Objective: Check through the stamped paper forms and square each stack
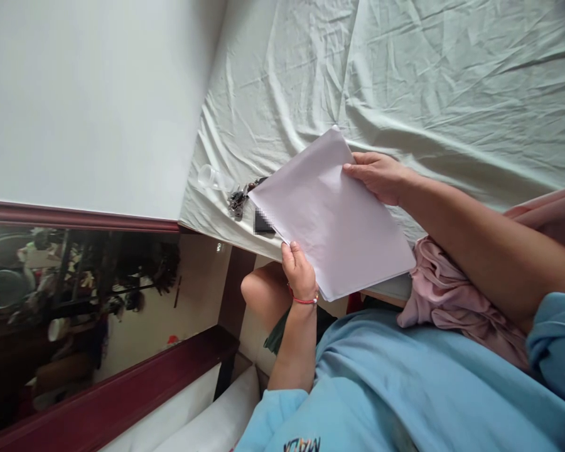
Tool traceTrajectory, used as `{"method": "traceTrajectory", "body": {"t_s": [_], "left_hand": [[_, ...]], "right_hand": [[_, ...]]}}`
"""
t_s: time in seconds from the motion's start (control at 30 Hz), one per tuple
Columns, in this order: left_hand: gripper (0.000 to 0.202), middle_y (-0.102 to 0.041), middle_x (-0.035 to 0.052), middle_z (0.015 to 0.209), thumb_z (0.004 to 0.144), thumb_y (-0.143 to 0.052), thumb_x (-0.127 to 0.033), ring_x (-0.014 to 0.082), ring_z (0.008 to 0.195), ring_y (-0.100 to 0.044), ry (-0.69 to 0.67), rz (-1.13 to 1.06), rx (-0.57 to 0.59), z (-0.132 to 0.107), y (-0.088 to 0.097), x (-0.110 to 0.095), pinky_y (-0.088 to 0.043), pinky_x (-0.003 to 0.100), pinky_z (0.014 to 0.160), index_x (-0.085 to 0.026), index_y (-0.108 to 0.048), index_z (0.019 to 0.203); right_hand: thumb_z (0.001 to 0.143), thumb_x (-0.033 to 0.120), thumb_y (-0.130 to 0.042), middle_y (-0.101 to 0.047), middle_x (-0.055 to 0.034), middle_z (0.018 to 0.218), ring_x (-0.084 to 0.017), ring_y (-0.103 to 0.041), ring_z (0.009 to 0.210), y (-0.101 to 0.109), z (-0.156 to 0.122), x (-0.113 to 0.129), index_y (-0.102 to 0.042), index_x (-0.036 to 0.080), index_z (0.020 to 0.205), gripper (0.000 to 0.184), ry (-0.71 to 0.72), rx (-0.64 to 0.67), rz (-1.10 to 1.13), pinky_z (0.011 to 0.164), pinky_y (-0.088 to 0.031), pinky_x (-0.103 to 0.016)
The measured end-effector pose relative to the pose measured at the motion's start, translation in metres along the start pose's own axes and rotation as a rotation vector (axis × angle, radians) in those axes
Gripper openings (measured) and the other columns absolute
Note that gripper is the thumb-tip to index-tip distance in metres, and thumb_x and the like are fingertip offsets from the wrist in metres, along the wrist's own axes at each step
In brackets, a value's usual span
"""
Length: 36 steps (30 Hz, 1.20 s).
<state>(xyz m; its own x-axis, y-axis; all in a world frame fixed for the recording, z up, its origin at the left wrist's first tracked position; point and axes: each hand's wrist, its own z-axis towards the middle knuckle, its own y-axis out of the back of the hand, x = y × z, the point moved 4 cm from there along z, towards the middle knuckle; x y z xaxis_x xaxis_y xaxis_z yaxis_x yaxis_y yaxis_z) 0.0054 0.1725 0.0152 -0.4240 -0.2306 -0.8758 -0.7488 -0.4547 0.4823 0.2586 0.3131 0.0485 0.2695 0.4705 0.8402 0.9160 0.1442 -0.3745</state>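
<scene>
A thin stack of white paper sheets [329, 220] is held up in front of me, blank on the side that shows. My left hand [299, 271], with a red bracelet at its wrist, pinches the near left edge of the sheets. On the far right edge, my right hand [381, 177] has its thumb on top and its fingers underneath. Partly covered by the paper's left corner are a dark object with a blurred patch [262, 221] and a bunch of keys [238, 202].
A pale green sheet [405, 81] with wrinkles covers the surface ahead. A clear plastic cup [209, 176] lies near its left edge. Pink cloth [447, 282] is bunched by my right forearm. A dark red wooden rail [122, 370] runs along the lower left, below a mirror-like panel [136, 295].
</scene>
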Motion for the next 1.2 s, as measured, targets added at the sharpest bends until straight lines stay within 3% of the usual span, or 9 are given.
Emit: {"method": "traceTrajectory", "body": {"t_s": [0.1,0.37,0.5,0.63,0.8,0.87,1.0,1.1,1.2], "left_hand": [[0.05,-0.076,0.0089,0.108,0.107,-0.056,-0.07,0.0279,0.119,-0.072,0.004,0.031,-0.041,0.005,0.008,-0.006,-0.057,0.042,0.112,-0.021,-0.067,0.11],[0.059,-0.061,0.0009,0.081,0.102,-0.057,-0.081,0.02,0.08,-0.062,-0.139,0.125,0.35,0.011,0.023,-0.016,-0.057,0.037,0.089,-0.024,-0.06,0.088],[0.058,-0.073,0.0057,0.101,0.099,-0.061,-0.082,0.0231,0.1,-0.07,-0.11,0.001,0.363,0.017,0.022,-0.013,-0.059,0.038,0.099,-0.024,-0.065,0.104],[0.06,-0.075,0.0103,0.126,0.094,-0.073,-0.076,0.0259,0.129,-0.071,-0.018,-0.228,0.34,0.033,0.02,-0.011,-0.056,0.041,0.117,-0.024,-0.065,0.122],[0.057,-0.078,0.0101,0.111,0.087,-0.081,-0.075,0.0275,0.114,-0.075,0.047,-0.228,0.194,0.054,0.031,-0.012,-0.062,0.042,0.106,-0.022,-0.069,0.104],[0.056,-0.079,0.0095,0.109,0.088,-0.081,-0.074,0.0268,0.111,-0.076,0.027,-0.227,0.24,0.056,0.03,-0.014,-0.063,0.041,0.103,-0.022,-0.07,0.105],[0.054,-0.08,0.0087,0.113,0.095,-0.075,-0.072,0.0257,0.115,-0.076,-0.094,-0.142,0.399,0.054,0.015,-0.022,-0.061,0.04,0.107,-0.022,-0.07,0.114],[0.053,-0.079,0.0071,0.107,0.099,-0.071,-0.073,0.0239,0.104,-0.076,-0.142,-0.093,0.517,0.049,-0.006,-0.023,-0.062,0.039,0.1,-0.022,-0.067,0.112],[0.051,-0.075,0.0049,0.099,0.101,-0.067,-0.074,0.0211,0.092,-0.072,-0.187,-0.053,0.546,0.045,-0.026,-0.025,-0.059,0.035,0.088,-0.023,-0.063,0.105]], "right_hand": [[0.093,0.03,-0.082,-0.079,-0.0059,0.098,-0.026,-0.074,0.096,0.01,0.005,0.001,-0.076,0.026,0.105,0.014,0.046,0.005,-0.138,0.085,-0.064,-0.039],[0.087,0.024,-0.088,-0.069,-0.0017,0.093,-0.026,-0.067,0.103,0.042,0.011,0.026,-0.073,0.025,0.118,0.034,0.291,-0.203,-0.47,0.091,-0.058,-0.036],[0.084,0.019,-0.087,-0.07,-0.0016,0.086,-0.024,-0.068,0.094,0.034,0.008,0.024,-0.074,0.023,0.099,0.02,0.25,-0.105,-0.46,0.086,-0.059,-0.035],[0.079,0.017,-0.087,-0.076,-0.0022,0.091,-0.024,-0.071,0.088,0.013,0.004,0.011,-0.074,0.024,0.092,0.02,0.17,0.025,-0.243,0.082,-0.062,-0.036],[0.081,0.015,-0.085,-0.077,-0.0065,0.093,-0.026,-0.073,0.09,-0.003,0.002,-0.002,-0.072,0.024,0.085,0.017,0.059,0.182,-0.273,0.083,-0.062,-0.04],[0.083,0.021,-0.088,-0.076,-0.0068,0.093,-0.028,-0.072,0.093,0.006,0.006,0.003,-0.075,0.024,0.093,0.016,0.145,0.089,-0.463,0.088,-0.062,-0.042],[0.098,0.039,-0.078,-0.077,-0.0111,0.115,-0.031,-0.071,0.108,0.022,0.007,0.022,-0.076,0.025,0.128,0.033,0.503,-0.182,-0.846,0.103,-0.057,-0.048],[0.11,0.044,-0.058,-0.075,-0.0148,0.133,-0.034,-0.067,0.122,0.012,0.0,0.026,-0.072,0.025,0.14,0.039,0.685,-0.178,-1.075,0.106,-0.054,-0.05],[0.113,0.037,-0.046,-0.076,-0.0145,0.131,-0.034,-0.067,0.122,-0.008,-0.007,0.02,-0.075,0.023,0.134,0.039,0.694,-0.092,-1.284,0.096,-0.052,-0.045]]}}
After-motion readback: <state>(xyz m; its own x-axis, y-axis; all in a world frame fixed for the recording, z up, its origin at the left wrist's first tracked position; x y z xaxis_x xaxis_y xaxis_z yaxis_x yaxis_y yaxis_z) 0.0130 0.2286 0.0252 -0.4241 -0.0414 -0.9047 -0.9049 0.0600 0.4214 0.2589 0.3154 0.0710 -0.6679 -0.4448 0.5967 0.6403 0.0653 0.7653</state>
